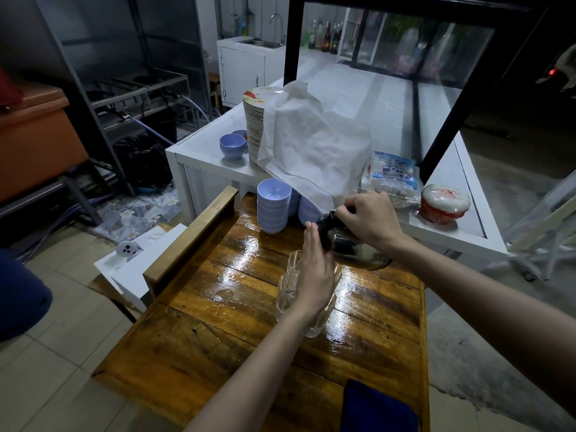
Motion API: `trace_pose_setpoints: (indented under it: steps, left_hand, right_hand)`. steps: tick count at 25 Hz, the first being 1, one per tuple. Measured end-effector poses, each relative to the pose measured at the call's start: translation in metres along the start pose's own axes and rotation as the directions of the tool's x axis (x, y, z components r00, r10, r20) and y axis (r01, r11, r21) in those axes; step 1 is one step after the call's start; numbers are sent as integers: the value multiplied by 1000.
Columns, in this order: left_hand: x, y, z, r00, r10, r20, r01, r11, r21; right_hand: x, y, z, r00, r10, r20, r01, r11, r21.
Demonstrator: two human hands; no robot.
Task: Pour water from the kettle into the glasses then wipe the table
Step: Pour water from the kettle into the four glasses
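Curled round the handle at the kettle's top, the right hand (369, 219) grips it firmly, while the left hand (314, 271) is held flat, fingers straight and together, between the camera and the kettle's flank, above the glasses. Whether that palm touches the metal cannot be told. The kettle (347, 246), dark and glossy with a rounded belly, is leaned toward the left hand over the far middle of the table; its spout is hidden, so no stream can be seen. The glasses (288, 285) are clear and ribbed, crowded together just beneath the left hand, and their fill level cannot be read. For a clean pour, the tilt is probably best raised slowly, with the spout brought right over one rim and the body steadied by the flat hand. The varnished wooden table (193, 347) shines wet, with a puddle (225, 295) left of the glasses, so sliding is a likely risk. A blue cloth (377, 410) lies at the near edge.
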State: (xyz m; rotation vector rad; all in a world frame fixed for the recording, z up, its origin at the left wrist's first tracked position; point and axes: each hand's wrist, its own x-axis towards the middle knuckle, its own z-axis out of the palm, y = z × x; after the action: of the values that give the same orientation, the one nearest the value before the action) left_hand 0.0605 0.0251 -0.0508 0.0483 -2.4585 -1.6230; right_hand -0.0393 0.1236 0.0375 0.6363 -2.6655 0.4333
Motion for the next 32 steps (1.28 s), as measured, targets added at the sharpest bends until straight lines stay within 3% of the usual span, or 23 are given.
trace_pose_setpoints:
  steps: [7,12,15,18,25,28,32]
  left_hand:
    - [6,12,7,996,48,75,-54,996,73]
    - [15,24,16,982,113,153,-139,975,173]
    - [21,28,25,956,141,259,-200,955,219]
    - [32,29,39,887,105,451,-251,927,279]
    - [34,15,88,696,9,718,-463,770,439]
    - [31,7,104,622,-31,783,-527,722,447]
    - [29,-2,119,564,-75,822,-559,698,447]
  right_hand:
    - [-17,23,-7,990,139,-34,-133,980,150]
    - [-37,51,-4,939,345,1,-318,865,388]
    - [-58,75,6,852,520,57,-466,705,534]
    - [-88,98,16,734,669,116,-579,528,622]
    - [-164,135,61,428,852,302,-666,71,743]
    - [-186,142,75,355,882,309,-658,1,753]
    - [-206,147,92,319,897,305,-643,-32,765]
